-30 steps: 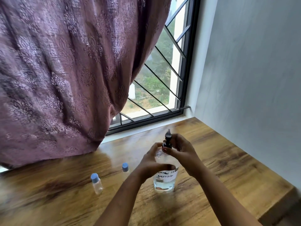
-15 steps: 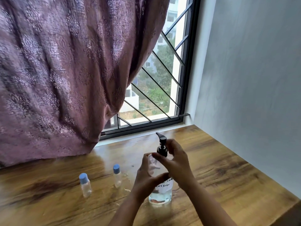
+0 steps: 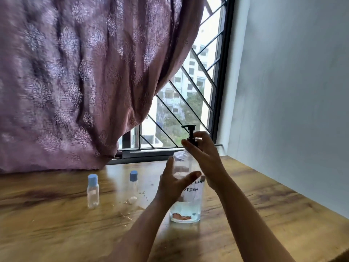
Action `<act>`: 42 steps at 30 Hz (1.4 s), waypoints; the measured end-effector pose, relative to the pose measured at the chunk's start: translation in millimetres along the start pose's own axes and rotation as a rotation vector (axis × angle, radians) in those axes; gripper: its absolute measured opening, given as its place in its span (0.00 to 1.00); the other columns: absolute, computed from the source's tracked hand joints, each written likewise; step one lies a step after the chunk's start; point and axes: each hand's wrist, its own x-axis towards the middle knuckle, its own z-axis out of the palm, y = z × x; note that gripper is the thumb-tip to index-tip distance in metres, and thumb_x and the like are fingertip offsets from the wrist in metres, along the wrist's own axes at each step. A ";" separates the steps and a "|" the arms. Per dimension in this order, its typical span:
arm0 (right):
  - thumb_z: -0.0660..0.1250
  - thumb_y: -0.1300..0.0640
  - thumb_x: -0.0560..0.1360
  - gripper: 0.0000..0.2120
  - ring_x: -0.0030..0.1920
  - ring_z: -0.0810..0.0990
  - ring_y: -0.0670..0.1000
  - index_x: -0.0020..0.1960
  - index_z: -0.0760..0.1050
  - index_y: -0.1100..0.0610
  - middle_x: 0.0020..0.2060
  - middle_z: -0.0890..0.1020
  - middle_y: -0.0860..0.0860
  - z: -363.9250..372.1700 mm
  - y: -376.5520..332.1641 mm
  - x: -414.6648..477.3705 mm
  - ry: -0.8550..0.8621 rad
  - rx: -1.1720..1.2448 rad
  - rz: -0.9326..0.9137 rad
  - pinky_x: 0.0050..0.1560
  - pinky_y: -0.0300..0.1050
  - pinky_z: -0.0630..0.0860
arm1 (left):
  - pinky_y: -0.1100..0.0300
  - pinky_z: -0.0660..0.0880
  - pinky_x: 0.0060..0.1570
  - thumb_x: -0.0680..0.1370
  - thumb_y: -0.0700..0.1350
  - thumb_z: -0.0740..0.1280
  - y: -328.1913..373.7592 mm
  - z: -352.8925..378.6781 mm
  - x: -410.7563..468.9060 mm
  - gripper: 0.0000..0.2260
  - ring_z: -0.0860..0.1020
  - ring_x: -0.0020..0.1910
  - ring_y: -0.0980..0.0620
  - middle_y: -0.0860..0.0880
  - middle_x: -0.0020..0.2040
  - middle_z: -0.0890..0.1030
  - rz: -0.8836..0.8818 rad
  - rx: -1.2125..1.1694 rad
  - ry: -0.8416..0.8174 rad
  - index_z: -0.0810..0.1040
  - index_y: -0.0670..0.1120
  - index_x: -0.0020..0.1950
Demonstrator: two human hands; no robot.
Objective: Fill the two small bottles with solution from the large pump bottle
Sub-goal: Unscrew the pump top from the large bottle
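we judge the task barely begun: the left small clear plastic bottle [image 3: 93,190] and the right small bottle [image 3: 133,181] stand blue-capped, apparently empty, left of the large clear pump bottle [image 3: 188,208]. our left hand [image 3: 172,186] curls round its body; our right hand [image 3: 204,156] pinches the black pump collar [image 3: 192,140]. a brown wooden table [image 3: 264,214] bears them, by a purple curtain [image 3: 85,72], barred window [image 3: 188,103] and pale wall [image 3: 292,91].

Left hand [image 3: 172,186]: was bare, with slim fingers [image 3: 170,167].
Right hand [image 3: 204,156]: was bare as well.
Left forearm [image 3: 143,224]: was uncovered, long and slender.
Right forearm [image 3: 245,214]: was uncovered down to the frame's edge.
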 end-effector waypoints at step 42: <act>0.62 0.59 0.78 0.07 0.48 0.81 0.47 0.53 0.77 0.56 0.45 0.83 0.48 8.9 8.1 -8.0 0.094 0.032 -0.137 0.52 0.41 0.73 | 0.64 0.75 0.53 0.59 0.74 0.68 -10.0 -1.8 -27.7 0.35 0.77 0.54 0.63 0.67 0.53 0.75 0.132 0.204 0.140 0.63 0.65 0.62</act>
